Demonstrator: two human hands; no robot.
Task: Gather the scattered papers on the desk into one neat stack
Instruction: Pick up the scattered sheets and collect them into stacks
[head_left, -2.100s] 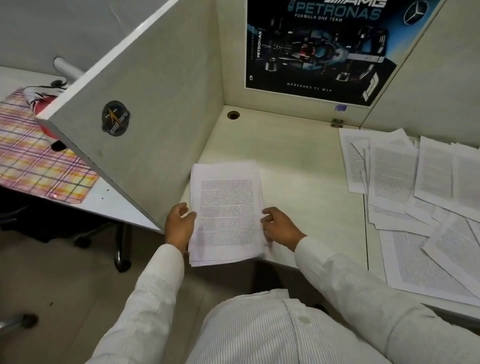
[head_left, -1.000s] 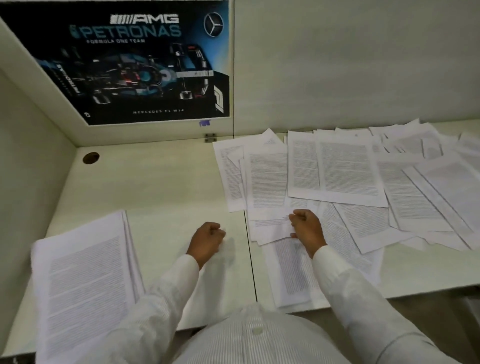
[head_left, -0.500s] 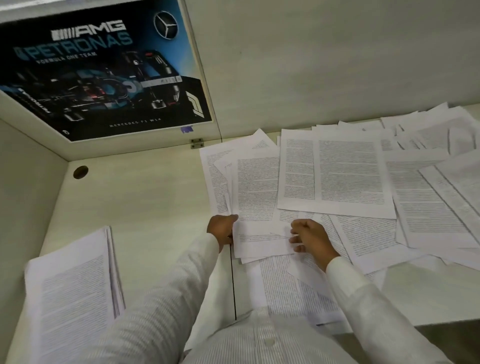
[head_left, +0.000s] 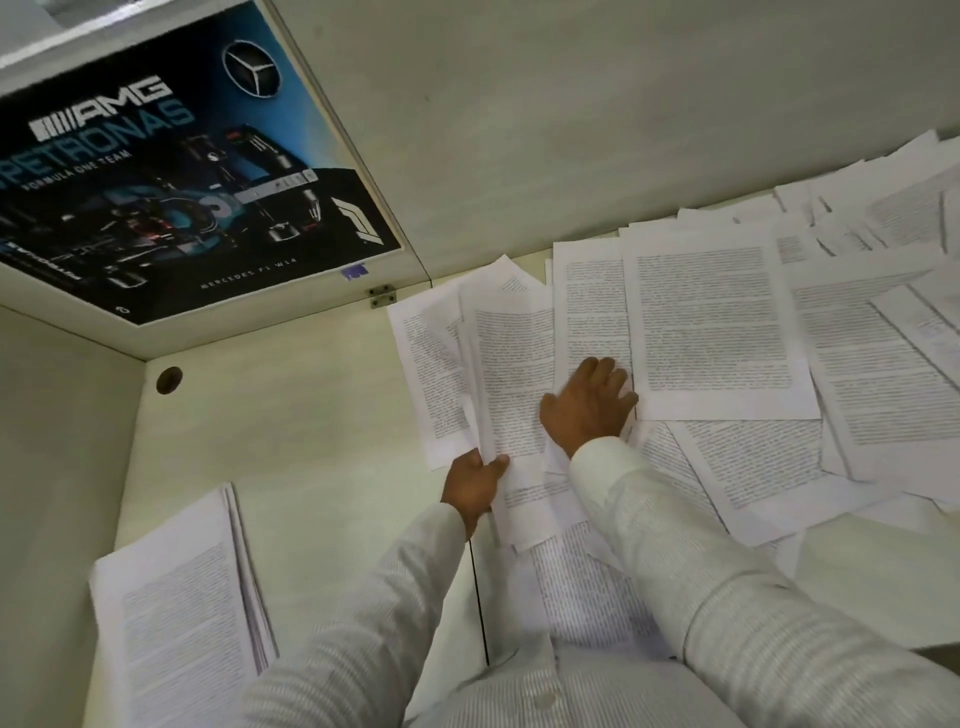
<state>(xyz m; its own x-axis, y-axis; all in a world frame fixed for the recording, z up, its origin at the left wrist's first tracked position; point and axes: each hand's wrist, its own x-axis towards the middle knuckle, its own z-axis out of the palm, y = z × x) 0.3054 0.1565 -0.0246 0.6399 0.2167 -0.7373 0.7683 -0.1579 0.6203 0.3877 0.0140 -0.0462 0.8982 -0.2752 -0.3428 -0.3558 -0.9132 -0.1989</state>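
Your one gathered stack (head_left: 182, 613) lies well left of your left hand (head_left: 475, 483), whose fingers pinch a sheet's (head_left: 511, 395) edge. Your right hand (head_left: 589, 402) presses flat, fingers spread, on overlapping scattered papers (head_left: 753, 364); beyond them, too many to count, cut off right.

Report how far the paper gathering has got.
Done: one squared stack lies at the desk's near left. In hand: the left hand pinches the near edge of a sheet at the left of the spread, while the right hand presses flat on neighbouring overlapping sheets. Left: most of the job, since loose pages cover the desk's right side to the frame edge.
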